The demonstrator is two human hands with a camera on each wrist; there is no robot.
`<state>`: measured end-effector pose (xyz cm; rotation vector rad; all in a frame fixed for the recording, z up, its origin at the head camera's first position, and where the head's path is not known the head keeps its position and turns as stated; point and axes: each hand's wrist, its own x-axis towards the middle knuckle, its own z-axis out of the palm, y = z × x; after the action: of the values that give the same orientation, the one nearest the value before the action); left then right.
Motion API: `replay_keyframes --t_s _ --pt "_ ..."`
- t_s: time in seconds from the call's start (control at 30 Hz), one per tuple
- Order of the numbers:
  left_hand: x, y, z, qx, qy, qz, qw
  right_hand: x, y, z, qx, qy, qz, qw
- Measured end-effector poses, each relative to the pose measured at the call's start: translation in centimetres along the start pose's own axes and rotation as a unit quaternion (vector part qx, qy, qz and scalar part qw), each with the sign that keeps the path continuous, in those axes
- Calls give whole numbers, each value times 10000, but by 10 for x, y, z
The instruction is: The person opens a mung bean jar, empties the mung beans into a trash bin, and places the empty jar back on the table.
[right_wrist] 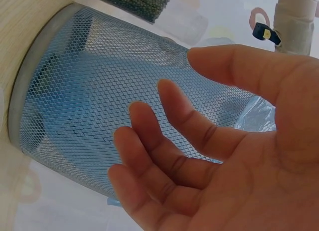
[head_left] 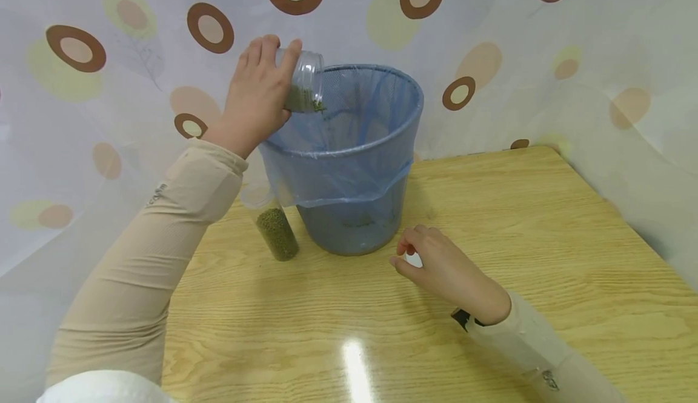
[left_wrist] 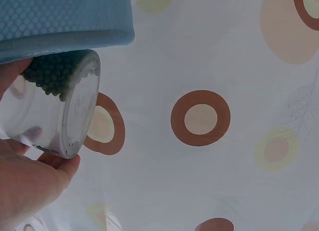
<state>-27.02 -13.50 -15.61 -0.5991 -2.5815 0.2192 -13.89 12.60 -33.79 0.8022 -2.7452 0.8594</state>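
My left hand (head_left: 259,91) grips a clear jar (head_left: 306,66) tipped on its side, its mouth over the rim of a blue mesh bin (head_left: 357,227). Green mung beans (head_left: 318,106) spill from the mouth into the bin. In the left wrist view, fingers and thumb wrap the jar (left_wrist: 75,111), with beans (left_wrist: 52,74) lying along its lower side. My right hand (head_left: 444,266) hovers over the table at the bin's front right, fingers loosely curled. The right wrist view shows nothing in this hand (right_wrist: 239,151).
A second clear jar (head_left: 279,233), partly filled with green beans, stands left of the bin. A thin blue bag (head_left: 338,179) lines the bin and folds over its rim. Below the right hand shows a small white thing (head_left: 414,260), its kind unclear. A patterned curtain (head_left: 512,39) hangs behind the wooden table (head_left: 305,330).
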Motion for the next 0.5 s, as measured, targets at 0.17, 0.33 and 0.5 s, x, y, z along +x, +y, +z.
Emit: replay_keyframes --t_s 0.17,0.33,0.5 --pt "2 1 0 71 -57 -6 10000 0 0 0 13 -29 13 10000" --pt "4 1 0 125 -120 -27 9998 0 0 -1 5 6 -63 10000" --pt "5 1 0 109 -83 -22 9999 0 -1 -1 22 -28 -7 10000"
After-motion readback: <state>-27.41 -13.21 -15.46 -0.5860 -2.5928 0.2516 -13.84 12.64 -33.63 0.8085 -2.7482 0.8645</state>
